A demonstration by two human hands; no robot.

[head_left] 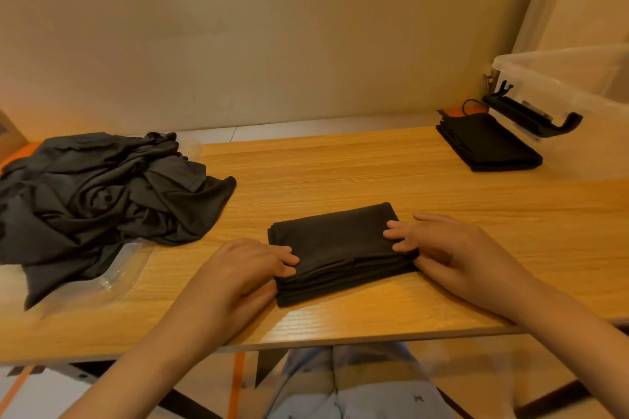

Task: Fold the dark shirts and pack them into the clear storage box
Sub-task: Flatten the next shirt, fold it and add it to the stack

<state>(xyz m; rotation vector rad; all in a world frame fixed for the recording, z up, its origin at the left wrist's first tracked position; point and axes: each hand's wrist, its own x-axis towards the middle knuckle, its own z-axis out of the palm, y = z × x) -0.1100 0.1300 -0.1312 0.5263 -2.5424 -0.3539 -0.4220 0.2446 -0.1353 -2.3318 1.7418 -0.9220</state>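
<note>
A dark shirt folded into a small rectangle lies on the wooden table near its front edge. My left hand grips its left end, fingers curled over the top layer and thumb at the side. My right hand holds its right end, fingers on top and thumb under the edge. A second folded dark shirt lies at the back right beside the clear storage box. A heap of unfolded dark shirts covers the table's left side.
The box has black latch handles on its near side and stands at the table's right end. A clear plastic lid or tray lies under the heap. The wooden table ends just before my lap.
</note>
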